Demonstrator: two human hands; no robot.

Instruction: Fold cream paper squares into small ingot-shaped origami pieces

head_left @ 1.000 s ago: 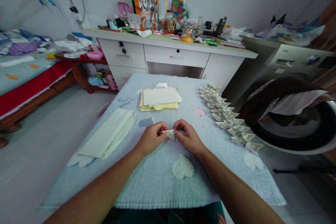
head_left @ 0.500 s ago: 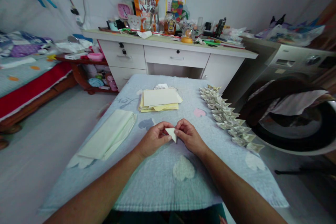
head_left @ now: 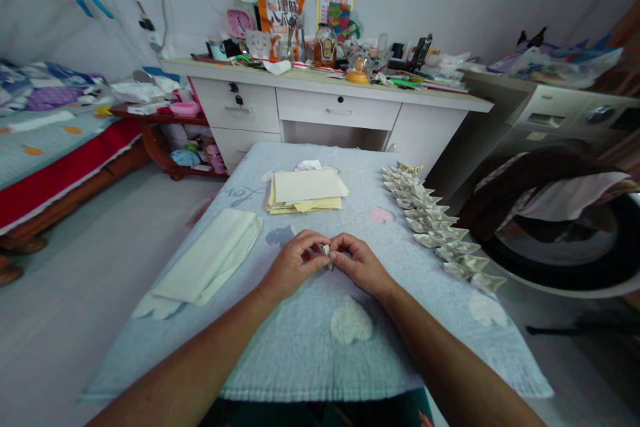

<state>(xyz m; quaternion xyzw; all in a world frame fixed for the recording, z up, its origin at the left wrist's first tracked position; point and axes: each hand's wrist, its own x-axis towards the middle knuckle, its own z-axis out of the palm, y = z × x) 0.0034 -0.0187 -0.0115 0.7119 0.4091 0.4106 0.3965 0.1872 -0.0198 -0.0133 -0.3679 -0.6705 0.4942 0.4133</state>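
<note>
A small folded piece of white paper is pinched between my two hands over the middle of the cloth-covered table. My left hand grips its left side with thumb and fingers. On the other side my right hand holds it with thumb and forefinger. The fingers hide most of the paper. Beyond my hands lies a stack of cream and yellow paper sheets. To the left rest long folded pale sheets. Rows of folded paper pieces with pointed ends stand along the right side.
The table wears a light blue patterned cloth. Behind it stands a white desk crowded with jars, a snack bag and a pink clock. A washing machine with its door open is on the right, a bed on the left.
The paper showed as a flat triangle before; now it is turned or folded so that only a small bit shows. My hands have drawn slightly closer together around it.
</note>
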